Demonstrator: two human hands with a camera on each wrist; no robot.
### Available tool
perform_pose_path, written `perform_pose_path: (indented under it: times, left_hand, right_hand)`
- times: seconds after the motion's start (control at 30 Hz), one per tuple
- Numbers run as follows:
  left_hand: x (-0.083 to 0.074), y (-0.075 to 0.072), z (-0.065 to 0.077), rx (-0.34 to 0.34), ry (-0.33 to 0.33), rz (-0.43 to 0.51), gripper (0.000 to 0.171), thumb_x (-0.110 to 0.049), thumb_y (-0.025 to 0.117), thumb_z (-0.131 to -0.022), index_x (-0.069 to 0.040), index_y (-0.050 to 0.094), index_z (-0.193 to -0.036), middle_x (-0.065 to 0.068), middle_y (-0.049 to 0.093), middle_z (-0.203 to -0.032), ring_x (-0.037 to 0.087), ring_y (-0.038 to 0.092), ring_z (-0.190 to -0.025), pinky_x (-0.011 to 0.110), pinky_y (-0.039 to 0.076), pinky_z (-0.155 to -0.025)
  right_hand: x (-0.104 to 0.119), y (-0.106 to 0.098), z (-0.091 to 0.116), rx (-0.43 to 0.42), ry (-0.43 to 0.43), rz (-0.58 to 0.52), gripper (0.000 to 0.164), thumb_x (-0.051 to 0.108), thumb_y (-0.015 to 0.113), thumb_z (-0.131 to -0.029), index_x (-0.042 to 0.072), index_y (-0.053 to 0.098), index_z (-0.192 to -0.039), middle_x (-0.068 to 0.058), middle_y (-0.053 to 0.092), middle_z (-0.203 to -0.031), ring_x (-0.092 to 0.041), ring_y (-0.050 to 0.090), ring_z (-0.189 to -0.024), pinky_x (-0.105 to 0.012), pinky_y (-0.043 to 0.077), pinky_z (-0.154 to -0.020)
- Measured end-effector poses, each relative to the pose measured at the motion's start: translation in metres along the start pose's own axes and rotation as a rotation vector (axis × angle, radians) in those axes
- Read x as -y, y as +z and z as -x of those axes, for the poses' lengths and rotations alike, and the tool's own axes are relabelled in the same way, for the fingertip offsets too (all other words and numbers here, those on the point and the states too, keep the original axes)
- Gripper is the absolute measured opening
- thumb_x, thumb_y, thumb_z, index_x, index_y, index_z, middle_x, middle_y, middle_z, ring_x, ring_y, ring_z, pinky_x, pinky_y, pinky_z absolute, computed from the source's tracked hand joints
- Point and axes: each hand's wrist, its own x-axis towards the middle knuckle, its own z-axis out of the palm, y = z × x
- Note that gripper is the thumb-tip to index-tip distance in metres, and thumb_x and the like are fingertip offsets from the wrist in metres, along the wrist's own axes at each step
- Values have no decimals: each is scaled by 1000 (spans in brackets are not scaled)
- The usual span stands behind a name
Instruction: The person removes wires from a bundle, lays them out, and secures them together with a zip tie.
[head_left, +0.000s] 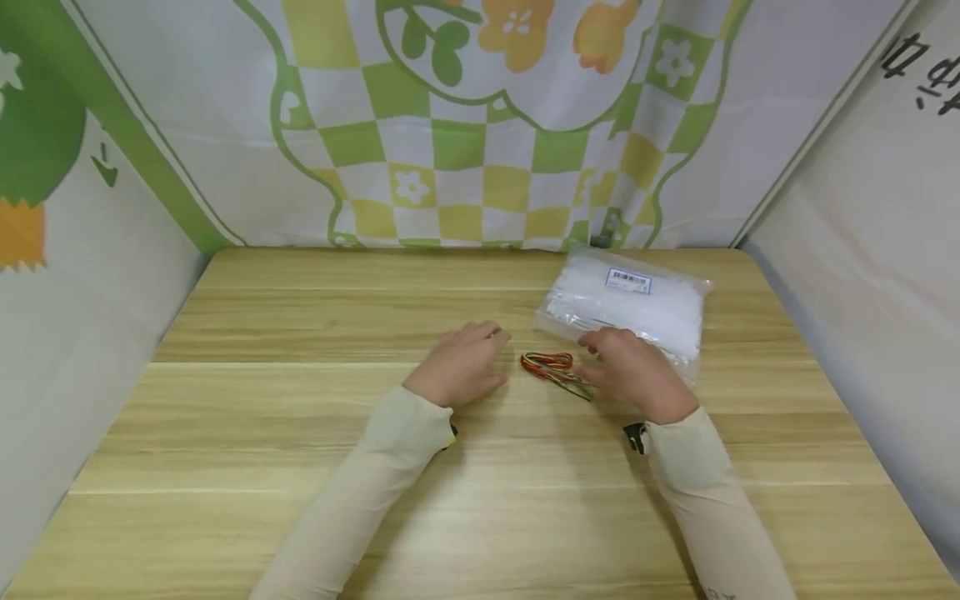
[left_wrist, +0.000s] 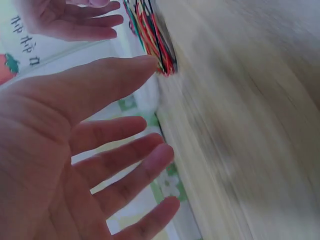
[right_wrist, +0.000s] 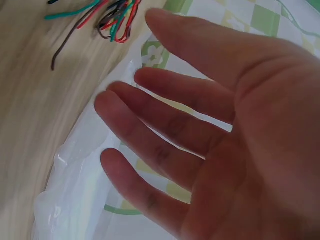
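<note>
- The left hand [head_left: 465, 358] hovers or rests left of the wires, its back upward in the head view; contact with the desk [head_left: 262, 375] cannot be told. Its fingers [left_wrist: 132, 175] are loosely extended, spread apart, and grip nothing.
- The right hand [head_left: 633, 371] reaches in from the desk's near side, its fingers [right_wrist: 145, 137] relaxed and slightly bent, thumb set apart, grasping nothing; the palm faces the right wrist camera.
- The bundle of wires [head_left: 546, 362], red, yellow, green and black, lies between the hands, right of the desk's middle and nearer its far edge. It is just beside the right hand; touching cannot be told.
- Behind the right hand, a clear bag [head_left: 573, 312] of white contents lies by the far edge, towards the far right corner.
- On the bag, a white, blue-bordered label [head_left: 628, 281] shows a barcode; its print is too small to read.
- Dark writing [head_left: 947, 79] on the wall cloth beyond the desk's right edge is partly cut off.
</note>
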Motion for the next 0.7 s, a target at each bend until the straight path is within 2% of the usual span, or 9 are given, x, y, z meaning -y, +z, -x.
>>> perform_pose_path:
  times: [0.13,0.33,0.5,0.63,0.7]
  left_hand:
    - [-7,0,-13,16,29,-33,59,-27,75,-100,-5,54,-150,12,56,-154,34,53,-144,54,46,-117]
    - [-17,1,-32,18,94,-68,41,-16,76,-95,-8,67,-134,8,65,-134,31,62,-124,50,52,-105]
    - [-25,4,-45,56,120,-99,39,-22,80,-93,-13,68,-129,4,66,-128,27,64,-117,47,54,-99]
    - [-29,9,-53,62,146,-100,34,-27,81,-94,-14,71,-124,3,66,-120,25,65,-108,44,55,-94]
    - [-30,12,-56,66,157,-92,30,-26,81,-94,-15,71,-120,3,65,-116,25,64,-105,43,55,-92]
  right_hand:
    - [-1,0,0,42,-4,19,35,23,79,-95,2,74,-122,-15,77,-113,-30,73,-106,-53,60,-89]
    - [-5,2,-3,80,-40,46,29,21,81,-93,4,75,-115,-7,77,-100,-22,72,-93,-46,61,-81]
    - [-4,8,-6,74,-74,76,22,19,81,-91,8,77,-109,-2,76,-93,-18,70,-87,-44,60,-78]
    - [2,11,-7,75,-83,91,11,18,83,-88,13,75,-94,2,71,-84,-17,65,-78,-43,55,-70]
    - [4,13,-8,75,-84,100,12,17,84,-88,14,73,-89,2,70,-83,-17,64,-77,-42,54,-68]
